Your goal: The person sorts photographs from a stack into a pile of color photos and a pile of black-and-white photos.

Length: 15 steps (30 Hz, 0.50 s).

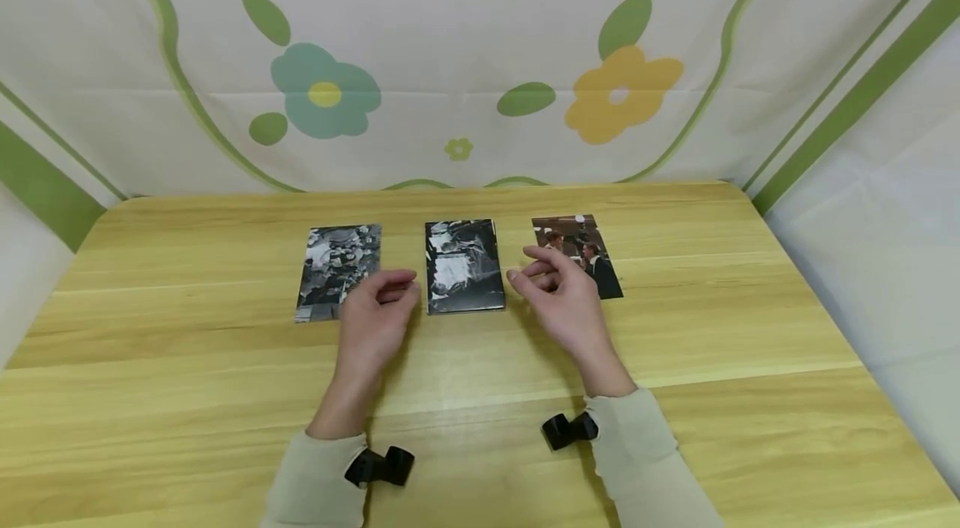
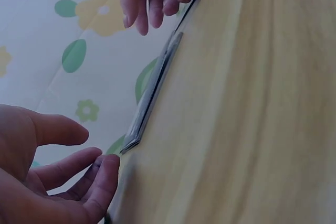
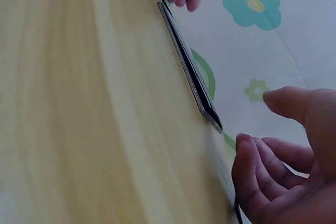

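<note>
A small stack of photo cards [image 1: 465, 268], a black-and-white picture on top, lies in the middle of the table; its layered edge shows in the left wrist view as a thin pile [image 2: 152, 95]. My left hand [image 1: 378, 316] hovers just left of it, fingers loosely bent and holding nothing, partly covering a black-and-white photo card [image 1: 337, 261]. On the other side, my right hand [image 1: 561, 299] is held near the stack with thumb and fingers apart and nothing between them. It overlaps a colour photo card [image 1: 603, 271] showing people in dark clothes.
The wooden table [image 1: 480, 395] runs back to a white cloth [image 1: 420, 128] printed with flowers and green lines. Black wrist-worn devices are on both sleeves, one on the left [image 1: 381, 466] and one on the right [image 1: 570, 430].
</note>
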### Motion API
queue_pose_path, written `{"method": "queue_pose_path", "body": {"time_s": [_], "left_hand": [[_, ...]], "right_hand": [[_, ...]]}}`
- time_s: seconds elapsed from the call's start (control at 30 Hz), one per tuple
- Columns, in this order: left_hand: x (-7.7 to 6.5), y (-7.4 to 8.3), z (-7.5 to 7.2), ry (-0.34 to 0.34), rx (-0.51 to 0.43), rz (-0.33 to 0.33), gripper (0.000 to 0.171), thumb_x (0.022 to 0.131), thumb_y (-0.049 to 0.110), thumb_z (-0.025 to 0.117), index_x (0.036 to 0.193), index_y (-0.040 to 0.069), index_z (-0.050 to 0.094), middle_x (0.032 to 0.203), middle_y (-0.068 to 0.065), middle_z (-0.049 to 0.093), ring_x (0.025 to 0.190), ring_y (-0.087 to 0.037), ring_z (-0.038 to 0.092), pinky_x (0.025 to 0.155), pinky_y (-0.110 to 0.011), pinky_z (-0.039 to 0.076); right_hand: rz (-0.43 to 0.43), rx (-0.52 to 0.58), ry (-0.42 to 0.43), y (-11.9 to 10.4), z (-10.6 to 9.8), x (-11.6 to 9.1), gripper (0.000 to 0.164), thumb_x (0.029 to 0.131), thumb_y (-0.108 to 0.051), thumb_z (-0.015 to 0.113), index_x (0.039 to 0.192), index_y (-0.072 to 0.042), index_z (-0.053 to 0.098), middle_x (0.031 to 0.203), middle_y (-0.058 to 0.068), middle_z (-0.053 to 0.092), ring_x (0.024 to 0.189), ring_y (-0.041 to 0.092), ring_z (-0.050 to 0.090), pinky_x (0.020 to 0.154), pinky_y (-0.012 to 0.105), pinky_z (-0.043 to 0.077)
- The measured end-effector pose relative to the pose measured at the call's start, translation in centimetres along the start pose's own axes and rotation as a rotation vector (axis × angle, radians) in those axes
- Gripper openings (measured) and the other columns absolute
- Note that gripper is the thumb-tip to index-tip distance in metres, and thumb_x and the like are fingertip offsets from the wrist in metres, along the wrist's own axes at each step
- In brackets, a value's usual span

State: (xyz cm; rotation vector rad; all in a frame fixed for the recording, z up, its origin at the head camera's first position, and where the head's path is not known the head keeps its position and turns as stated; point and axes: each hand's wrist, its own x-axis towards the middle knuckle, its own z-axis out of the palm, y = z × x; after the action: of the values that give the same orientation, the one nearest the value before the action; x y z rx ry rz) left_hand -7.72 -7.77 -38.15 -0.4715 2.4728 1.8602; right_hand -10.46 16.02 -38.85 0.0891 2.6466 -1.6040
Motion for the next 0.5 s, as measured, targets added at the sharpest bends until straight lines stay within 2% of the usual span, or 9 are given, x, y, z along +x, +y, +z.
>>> {"method": "queue_pose_path", "body": {"time_s": [0.13, 0.27, 0.4, 0.5], "left_hand": [[0.04, -0.27, 0.71, -0.002, 0.001, 0.011, 0.030, 0.101, 0.007, 0.069, 0.129, 0.000, 0.073, 0.127, -0.021, 0.073, 0.115, -0.031, 0.070, 0.097, -0.032, 0.059], [0.18, -0.44, 1.02, -0.023, 0.034, 0.037, 0.036, 0.099, 0.006, 0.071, 0.134, -0.002, 0.070, 0.129, -0.022, 0.068, 0.114, -0.032, 0.069, 0.103, -0.044, 0.059], [0.40, -0.63, 1.14, -0.071, 0.099, 0.067, 0.046, 0.097, 0.005, 0.074, 0.142, -0.003, 0.064, 0.128, -0.022, 0.061, 0.112, -0.033, 0.065, 0.103, -0.046, 0.057], [0.52, -0.67, 1.20, -0.102, 0.125, 0.073, 0.051, 0.097, 0.005, 0.075, 0.146, -0.003, 0.061, 0.127, -0.021, 0.057, 0.110, -0.031, 0.061, 0.101, -0.043, 0.054]], "right_hand": [[0.021, 0.032, -0.020, 0.34, 0.31, 0.20, 0.049, 0.100, -0.020, 0.077, 0.146, -0.013, 0.064, 0.119, 0.011, 0.073, 0.090, 0.021, 0.074, 0.075, 0.029, 0.061], [0.036, 0.040, -0.035, 0.52, 0.55, 0.30, 0.048, 0.099, -0.017, 0.078, 0.145, -0.013, 0.065, 0.120, 0.012, 0.072, 0.094, 0.022, 0.073, 0.076, 0.028, 0.062], [0.019, -0.030, -0.057, 0.59, 0.82, 0.42, 0.049, 0.097, -0.021, 0.080, 0.143, -0.014, 0.067, 0.121, 0.009, 0.074, 0.099, 0.021, 0.070, 0.084, 0.030, 0.056], [0.008, -0.076, -0.062, 0.57, 1.06, 0.52, 0.050, 0.095, -0.024, 0.081, 0.143, -0.015, 0.069, 0.122, 0.008, 0.074, 0.098, 0.020, 0.068, 0.085, 0.032, 0.054]]}}
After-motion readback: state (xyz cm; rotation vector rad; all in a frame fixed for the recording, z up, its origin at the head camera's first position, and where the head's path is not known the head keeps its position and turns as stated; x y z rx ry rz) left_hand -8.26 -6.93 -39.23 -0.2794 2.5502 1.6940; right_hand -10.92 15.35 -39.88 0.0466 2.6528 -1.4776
